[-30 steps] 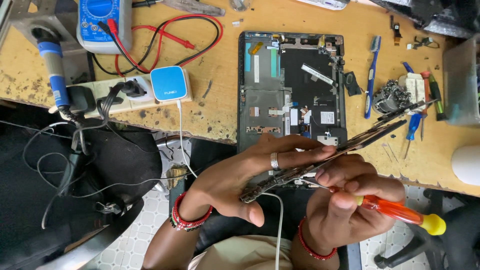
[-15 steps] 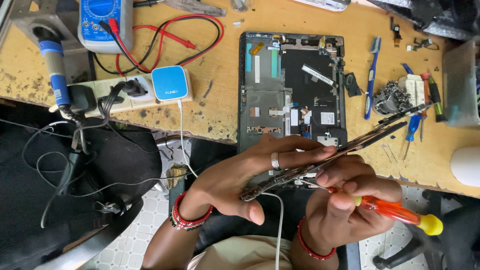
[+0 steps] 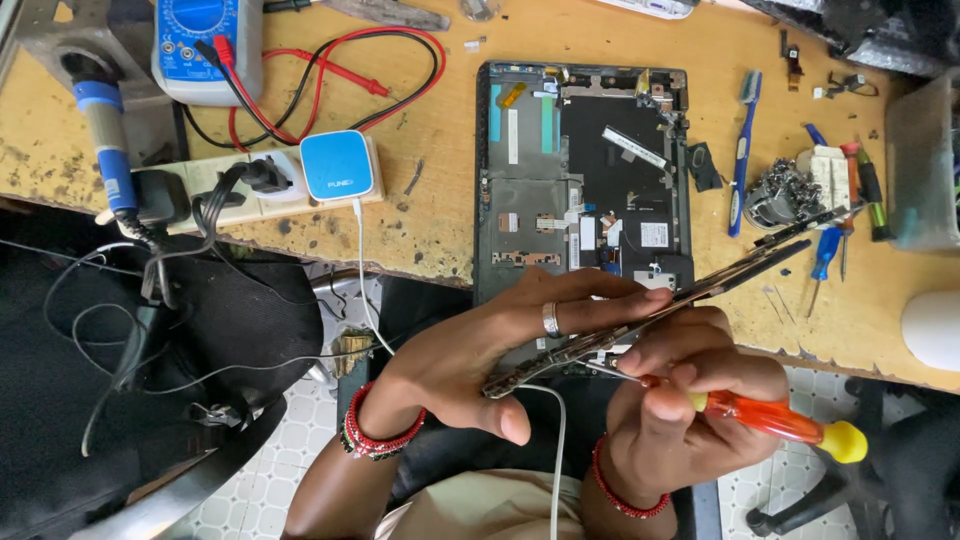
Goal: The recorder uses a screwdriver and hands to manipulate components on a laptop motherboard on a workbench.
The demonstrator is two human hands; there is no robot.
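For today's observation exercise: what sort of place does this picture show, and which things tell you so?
Probably an electronics repair bench. A multimeter and an opened device lie on the worn table, and the right hand holds a screwdriver.

Bench layout around the two hands

An opened laptop base (image 3: 585,170) lies mid-bench (image 3: 440,215). Left of it sit a charger (image 3: 337,166) plugged in a power strip (image 3: 215,190), a multimeter (image 3: 205,45) behind them, and a soldering iron (image 3: 105,150) at the far left. Right of the base lie a toothbrush (image 3: 743,150) and small screwdrivers (image 3: 850,200). Before the bench edge, the left hand (image 3: 480,360) holds a thin panel (image 3: 650,310) edge-on; the right hand (image 3: 680,410), just beside it, holds a screwdriver (image 3: 770,418) with its tip at the panel.
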